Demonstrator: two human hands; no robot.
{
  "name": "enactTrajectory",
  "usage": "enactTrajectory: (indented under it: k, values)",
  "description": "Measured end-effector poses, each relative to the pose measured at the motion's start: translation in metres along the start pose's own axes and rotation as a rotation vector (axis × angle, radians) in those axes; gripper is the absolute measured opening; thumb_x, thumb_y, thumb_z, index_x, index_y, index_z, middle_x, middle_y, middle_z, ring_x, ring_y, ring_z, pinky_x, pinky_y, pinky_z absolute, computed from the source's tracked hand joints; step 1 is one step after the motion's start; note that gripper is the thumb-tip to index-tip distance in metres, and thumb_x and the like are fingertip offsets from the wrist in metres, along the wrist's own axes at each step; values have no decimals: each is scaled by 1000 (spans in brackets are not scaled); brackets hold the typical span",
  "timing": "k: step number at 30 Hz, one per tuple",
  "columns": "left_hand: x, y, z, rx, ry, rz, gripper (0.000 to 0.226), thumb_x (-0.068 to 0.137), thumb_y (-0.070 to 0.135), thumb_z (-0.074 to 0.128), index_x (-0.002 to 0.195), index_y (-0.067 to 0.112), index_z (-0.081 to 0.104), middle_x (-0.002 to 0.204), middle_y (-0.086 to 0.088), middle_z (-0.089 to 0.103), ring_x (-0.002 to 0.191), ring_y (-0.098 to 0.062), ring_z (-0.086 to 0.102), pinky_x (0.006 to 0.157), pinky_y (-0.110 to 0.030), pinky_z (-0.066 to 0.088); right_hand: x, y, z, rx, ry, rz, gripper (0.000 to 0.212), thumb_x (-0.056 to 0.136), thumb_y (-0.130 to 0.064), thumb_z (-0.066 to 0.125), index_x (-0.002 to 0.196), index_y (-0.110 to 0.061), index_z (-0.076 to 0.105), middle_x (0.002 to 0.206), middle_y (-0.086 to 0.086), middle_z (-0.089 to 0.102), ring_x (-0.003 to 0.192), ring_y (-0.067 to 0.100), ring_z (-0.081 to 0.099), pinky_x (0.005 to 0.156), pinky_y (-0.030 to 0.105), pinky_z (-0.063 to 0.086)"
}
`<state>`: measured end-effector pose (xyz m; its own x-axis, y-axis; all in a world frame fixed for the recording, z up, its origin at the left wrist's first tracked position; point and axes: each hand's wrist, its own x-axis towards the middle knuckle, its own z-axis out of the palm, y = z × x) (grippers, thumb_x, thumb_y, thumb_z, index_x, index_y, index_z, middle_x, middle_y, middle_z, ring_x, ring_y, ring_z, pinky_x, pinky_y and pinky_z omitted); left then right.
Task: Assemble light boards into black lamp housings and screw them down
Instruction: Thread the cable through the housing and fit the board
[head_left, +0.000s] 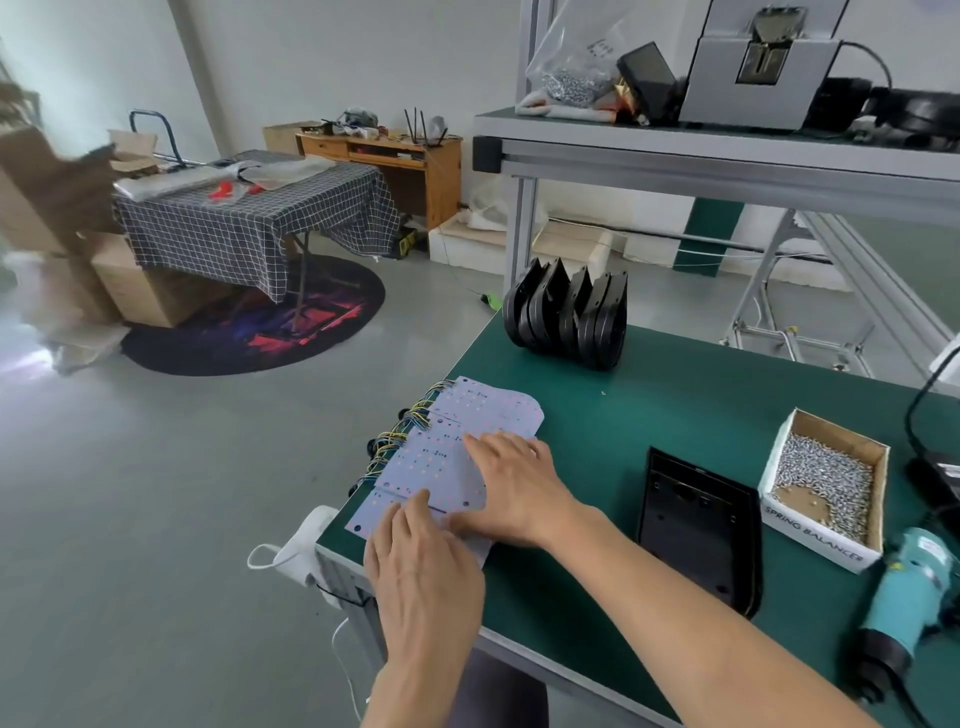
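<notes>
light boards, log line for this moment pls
stage: picking board | left hand: on light boards | right hand: on boards | housing: empty

Assembly workshop: green workbench (675, 415), screw box (826, 483).

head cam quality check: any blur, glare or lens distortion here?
Head view: strong motion blur at the left edge smears the cardboard boxes; both hands, left hand and right hand, and the light boards read fairly sharp. Wide-angle distortion tilts the aluminium frame post. Lighting is soft and even, with faint shadows; no harsh glare on the green bench.
</notes>
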<state>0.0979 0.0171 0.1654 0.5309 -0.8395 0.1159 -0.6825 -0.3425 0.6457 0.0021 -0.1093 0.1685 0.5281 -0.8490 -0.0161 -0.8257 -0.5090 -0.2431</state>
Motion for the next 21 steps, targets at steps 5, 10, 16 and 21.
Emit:
enactTrajectory:
  k: [5,10,16,21]
  values:
    - [0,-4,3,-43,11,-9,52,95,8,56,147,11,49,143,-7,57,137,-28,44,119,-39,28,4,-2,-3,-32,46,0,95,76,-82,60,147,-21,42,131,1,52,129,25,44,110,46,24]
    - [0,-8,2,-58,26,-43,50,95,9,58,144,12,52,138,-6,60,134,-28,47,120,-45,27,12,-4,-15,15,-8,12,80,74,-73,73,127,-16,53,123,6,47,120,29,42,109,45,32]
    - [5,-15,-6,-283,164,16,42,90,-5,64,131,5,62,138,-8,56,131,-28,48,109,-41,39,13,-12,-28,368,18,52,103,73,-60,80,154,-12,40,142,1,36,133,18,45,110,32,41]
    - [18,-25,-20,-387,320,34,36,90,-1,64,124,13,65,130,2,55,121,-21,54,96,-46,49,3,-28,-52,693,102,36,109,61,-73,72,153,-21,45,141,-10,40,128,1,43,99,17,35]
